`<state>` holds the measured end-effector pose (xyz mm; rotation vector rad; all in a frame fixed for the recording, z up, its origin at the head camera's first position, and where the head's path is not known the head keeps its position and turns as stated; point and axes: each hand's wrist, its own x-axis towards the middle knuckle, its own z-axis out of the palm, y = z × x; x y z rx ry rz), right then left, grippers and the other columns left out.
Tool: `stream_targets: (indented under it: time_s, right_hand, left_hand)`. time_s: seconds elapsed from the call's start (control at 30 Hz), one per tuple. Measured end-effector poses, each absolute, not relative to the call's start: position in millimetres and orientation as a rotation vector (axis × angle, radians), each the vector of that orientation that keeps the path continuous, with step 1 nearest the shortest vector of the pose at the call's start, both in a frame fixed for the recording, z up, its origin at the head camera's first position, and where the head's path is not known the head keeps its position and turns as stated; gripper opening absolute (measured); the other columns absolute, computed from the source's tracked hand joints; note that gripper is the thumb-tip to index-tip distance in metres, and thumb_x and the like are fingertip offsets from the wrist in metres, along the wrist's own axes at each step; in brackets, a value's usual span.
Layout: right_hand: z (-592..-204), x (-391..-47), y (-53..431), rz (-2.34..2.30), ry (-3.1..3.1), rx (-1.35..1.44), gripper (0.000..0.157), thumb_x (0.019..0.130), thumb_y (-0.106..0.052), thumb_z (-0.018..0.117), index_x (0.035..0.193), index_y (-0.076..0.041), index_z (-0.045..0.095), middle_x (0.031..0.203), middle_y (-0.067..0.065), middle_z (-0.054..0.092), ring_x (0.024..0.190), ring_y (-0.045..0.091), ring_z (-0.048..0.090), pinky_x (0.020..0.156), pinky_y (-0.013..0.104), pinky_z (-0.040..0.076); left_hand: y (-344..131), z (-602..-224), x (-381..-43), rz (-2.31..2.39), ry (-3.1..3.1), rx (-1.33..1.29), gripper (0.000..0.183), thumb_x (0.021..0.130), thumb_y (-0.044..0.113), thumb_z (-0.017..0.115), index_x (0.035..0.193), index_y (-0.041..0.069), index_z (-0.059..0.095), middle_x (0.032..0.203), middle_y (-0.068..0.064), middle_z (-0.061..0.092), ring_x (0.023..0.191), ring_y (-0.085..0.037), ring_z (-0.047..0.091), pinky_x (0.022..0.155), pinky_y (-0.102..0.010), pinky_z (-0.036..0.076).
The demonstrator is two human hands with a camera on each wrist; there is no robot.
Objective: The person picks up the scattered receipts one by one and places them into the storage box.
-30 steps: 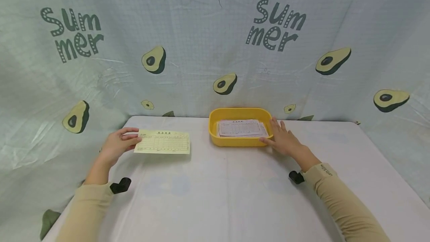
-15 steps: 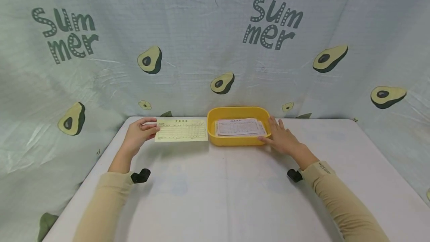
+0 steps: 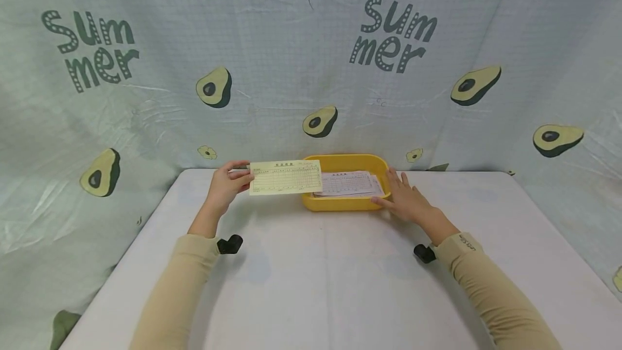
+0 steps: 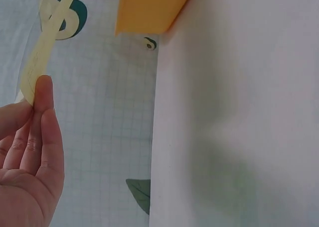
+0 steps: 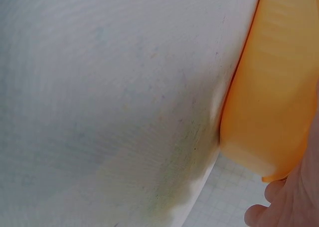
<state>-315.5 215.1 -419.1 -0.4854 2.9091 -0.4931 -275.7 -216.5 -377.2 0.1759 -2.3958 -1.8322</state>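
Observation:
My left hand [image 3: 224,187] pinches a pale yellow printed form [image 3: 285,177] by its left edge, between thumb and fingers. Held up off the table, the form overlaps the left end of a yellow plastic basket [image 3: 346,206] in the head view. Inside the basket lie several pinkish-white printed forms [image 3: 347,182], partly hidden by the yellow one. At the basket's right end, my right hand [image 3: 412,201] touches the rim with spread, fairly straight fingers. The left wrist view shows the yellow form [image 4: 46,48] nearly edge-on, rising from the fingertips.
A white-covered table [image 3: 325,274] spreads out in front, with the basket near its back edge. Behind it hangs a pale curtain [image 3: 272,58] printed with avocados and lettering. A small black device [image 3: 230,244] sits at the left sleeve cuff, another black device [image 3: 425,253] at the right one.
My left hand has carried the yellow form rightward and somewhat farther back, from the table's left side to over the basket's left end. The right hand stays at the basket.

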Motion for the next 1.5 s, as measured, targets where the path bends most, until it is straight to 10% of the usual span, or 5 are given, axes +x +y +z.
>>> stream_targets:
  time_s: [1.5]
  right_hand:
    - [-418, -314, 215, -0.524, 2.909, -0.505, 0.104, 0.102, -0.064, 0.048, 0.161, 0.005, -0.004, 0.169, 0.024, -0.006, 0.152, 0.05, -0.004, 0.117, 0.07, 0.01]
  left_hand:
    - [-80, -397, -327, -1.74, -2.456, 0.06, 0.033, 0.095, -0.008, 0.064, 0.127, 0.0, 0.065, 0.118, -0.021, 0.069, 0.102, -0.032, 0.069, 0.083, -0.036, 0.06]
